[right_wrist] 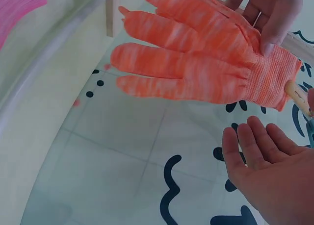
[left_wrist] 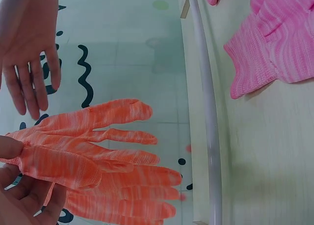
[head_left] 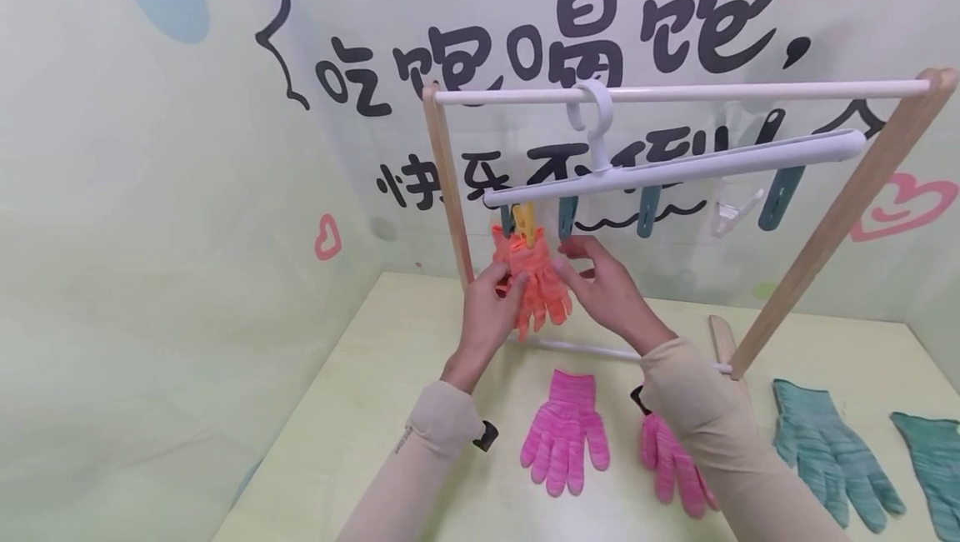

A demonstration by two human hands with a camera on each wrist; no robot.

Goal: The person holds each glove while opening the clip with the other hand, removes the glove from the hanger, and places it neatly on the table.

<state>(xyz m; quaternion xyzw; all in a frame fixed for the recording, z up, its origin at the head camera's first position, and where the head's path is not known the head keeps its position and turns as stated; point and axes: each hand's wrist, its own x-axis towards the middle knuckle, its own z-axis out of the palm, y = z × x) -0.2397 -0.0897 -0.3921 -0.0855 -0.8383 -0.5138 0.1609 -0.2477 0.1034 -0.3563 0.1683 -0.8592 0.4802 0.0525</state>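
Note:
In the head view an orange knit glove (head_left: 542,275) hangs fingers down under the left end of a white hanger bar (head_left: 675,168). A yellow clothespin (head_left: 524,223) is at its cuff. A second orange glove (left_wrist: 122,210) shows below the first in the left wrist view. My left hand (head_left: 487,313) pinches the front glove near its cuff, thumb (right_wrist: 273,38) on the knit. Just right of the glove, my right hand (head_left: 609,288) has its fingers extended, as the right wrist view shows. Whether its thumb touches the clothespin is unclear.
A wood-and-white rack (head_left: 750,92) carries the hanger. Teal clothespins (head_left: 649,210) and a clear clothespin (head_left: 733,213) hang further right. Pink gloves (head_left: 567,434) and teal gloves (head_left: 832,450) lie on the pale table (head_left: 337,409). A printed wall (head_left: 360,192) stands behind.

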